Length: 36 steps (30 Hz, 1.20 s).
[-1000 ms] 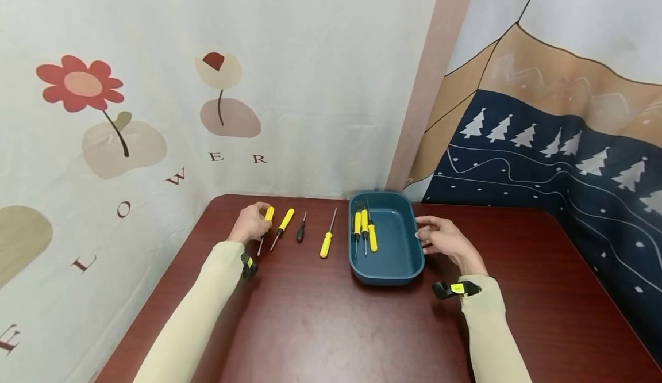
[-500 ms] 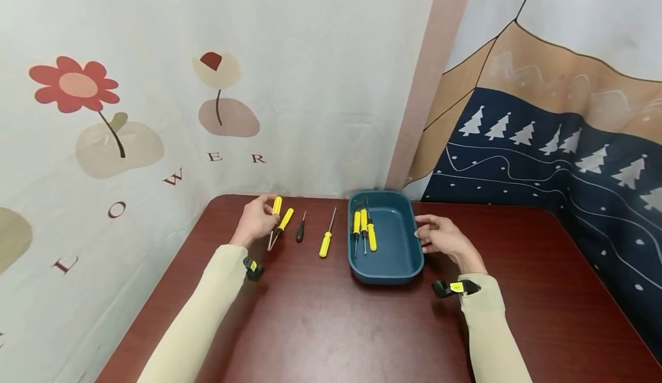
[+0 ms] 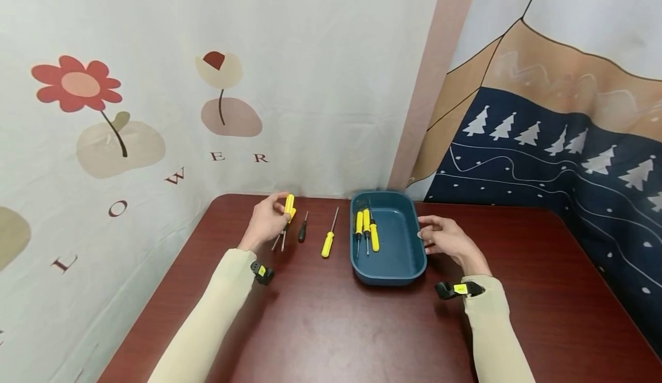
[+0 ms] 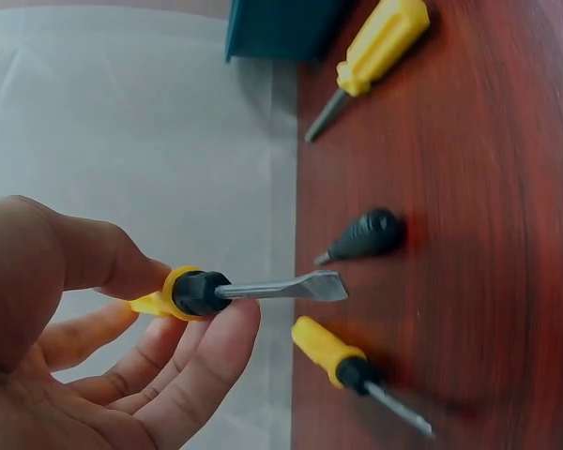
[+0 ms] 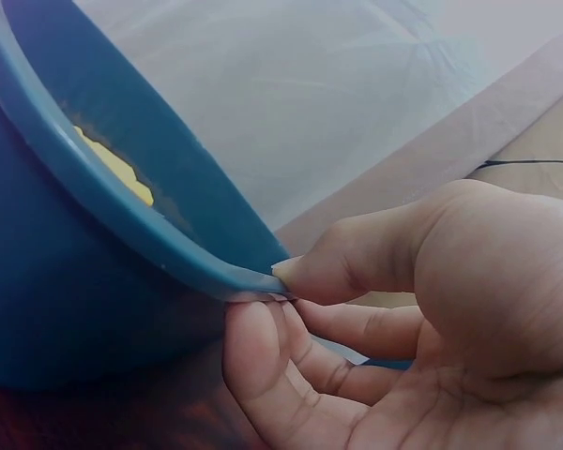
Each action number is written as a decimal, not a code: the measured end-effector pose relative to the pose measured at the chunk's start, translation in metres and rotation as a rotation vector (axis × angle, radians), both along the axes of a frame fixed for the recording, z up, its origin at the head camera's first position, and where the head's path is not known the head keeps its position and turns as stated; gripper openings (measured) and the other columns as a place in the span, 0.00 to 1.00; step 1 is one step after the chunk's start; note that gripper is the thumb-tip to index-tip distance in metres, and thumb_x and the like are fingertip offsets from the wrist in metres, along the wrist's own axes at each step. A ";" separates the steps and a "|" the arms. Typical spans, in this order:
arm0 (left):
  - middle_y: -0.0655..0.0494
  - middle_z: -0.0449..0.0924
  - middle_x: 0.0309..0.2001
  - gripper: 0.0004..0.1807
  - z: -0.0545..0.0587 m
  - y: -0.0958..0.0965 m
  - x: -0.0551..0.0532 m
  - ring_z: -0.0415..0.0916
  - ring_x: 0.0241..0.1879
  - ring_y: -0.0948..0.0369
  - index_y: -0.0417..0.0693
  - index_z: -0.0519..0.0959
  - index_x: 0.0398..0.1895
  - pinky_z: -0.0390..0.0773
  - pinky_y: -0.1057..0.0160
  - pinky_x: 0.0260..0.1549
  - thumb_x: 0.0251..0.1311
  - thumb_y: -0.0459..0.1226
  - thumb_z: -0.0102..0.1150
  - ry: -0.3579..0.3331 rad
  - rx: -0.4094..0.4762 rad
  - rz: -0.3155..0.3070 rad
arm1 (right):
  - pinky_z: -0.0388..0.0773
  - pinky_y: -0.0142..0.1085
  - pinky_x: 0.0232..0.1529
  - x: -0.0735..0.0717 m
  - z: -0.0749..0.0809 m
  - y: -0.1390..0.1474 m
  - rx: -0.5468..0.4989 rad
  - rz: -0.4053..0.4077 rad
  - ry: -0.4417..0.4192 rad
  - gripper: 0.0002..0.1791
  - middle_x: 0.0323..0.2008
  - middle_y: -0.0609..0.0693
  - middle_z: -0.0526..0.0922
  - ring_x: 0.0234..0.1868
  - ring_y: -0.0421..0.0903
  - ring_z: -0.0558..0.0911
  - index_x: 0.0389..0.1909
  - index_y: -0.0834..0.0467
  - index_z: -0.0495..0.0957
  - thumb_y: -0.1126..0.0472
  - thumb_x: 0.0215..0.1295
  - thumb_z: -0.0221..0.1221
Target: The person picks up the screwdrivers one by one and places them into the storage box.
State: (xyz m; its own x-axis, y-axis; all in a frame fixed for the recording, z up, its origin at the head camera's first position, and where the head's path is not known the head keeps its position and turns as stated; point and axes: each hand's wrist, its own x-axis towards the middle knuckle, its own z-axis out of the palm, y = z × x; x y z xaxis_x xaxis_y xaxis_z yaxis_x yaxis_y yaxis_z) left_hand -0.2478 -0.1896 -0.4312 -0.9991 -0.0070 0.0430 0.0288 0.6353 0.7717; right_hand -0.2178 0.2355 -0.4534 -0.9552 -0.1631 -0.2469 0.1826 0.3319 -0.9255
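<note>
My left hand (image 3: 266,222) pinches a yellow-handled flat-head screwdriver (image 4: 202,292) between thumb and fingers, lifted off the table. In the left wrist view its flat metal tip points right. Below it on the table lies a second yellow-and-black screwdriver (image 4: 328,352), partly hidden in the head view. A small black screwdriver (image 3: 302,232) and another yellow screwdriver (image 3: 327,245) lie farther right. My right hand (image 3: 449,239) grips the right rim of a blue tray (image 3: 389,281), thumb on top and fingers beneath. Several yellow-handled screwdrivers (image 3: 374,238) rest in the tray's left half.
The dark red wooden table (image 3: 331,331) carries all of these things. A printed cloth (image 3: 320,113) hangs right behind its back edge, and a dark tree-patterned part (image 3: 517,147) borders it at the right.
My left hand has lifted the screwdriver from the table's left side and carried it rightward, over the second yellow-and-black one. My right hand stays at the tray's rim.
</note>
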 end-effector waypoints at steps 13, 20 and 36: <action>0.45 0.76 0.47 0.31 0.007 0.024 0.008 0.82 0.40 0.46 0.55 0.70 0.72 0.89 0.43 0.38 0.66 0.29 0.59 -0.033 0.129 -0.022 | 0.85 0.33 0.33 -0.004 0.000 -0.005 -0.020 0.007 0.001 0.30 0.38 0.51 0.80 0.32 0.42 0.79 0.73 0.68 0.62 0.67 0.72 0.56; 0.46 0.76 0.46 0.29 0.009 0.041 0.013 0.80 0.30 0.54 0.54 0.72 0.70 0.88 0.42 0.37 0.66 0.29 0.60 -0.029 0.175 -0.046 | 0.85 0.33 0.33 -0.002 0.000 -0.004 -0.020 0.015 -0.004 0.31 0.39 0.52 0.81 0.32 0.42 0.78 0.73 0.70 0.61 0.67 0.72 0.56; 0.46 0.76 0.43 0.29 0.017 0.076 0.016 0.79 0.27 0.56 0.55 0.74 0.69 0.89 0.47 0.33 0.65 0.29 0.61 -0.047 0.312 -0.131 | 0.85 0.33 0.34 0.000 0.003 0.001 -0.025 0.021 -0.004 0.32 0.39 0.52 0.82 0.33 0.42 0.79 0.74 0.70 0.60 0.67 0.72 0.56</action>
State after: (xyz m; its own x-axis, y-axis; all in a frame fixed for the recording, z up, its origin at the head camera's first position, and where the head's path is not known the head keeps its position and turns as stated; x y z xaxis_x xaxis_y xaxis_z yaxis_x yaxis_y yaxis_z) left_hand -0.2322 -0.1134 -0.4139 -0.9932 0.1160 0.0128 0.0543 0.3615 0.9308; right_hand -0.2177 0.2361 -0.4502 -0.9503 -0.1897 -0.2468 0.1798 0.3128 -0.9326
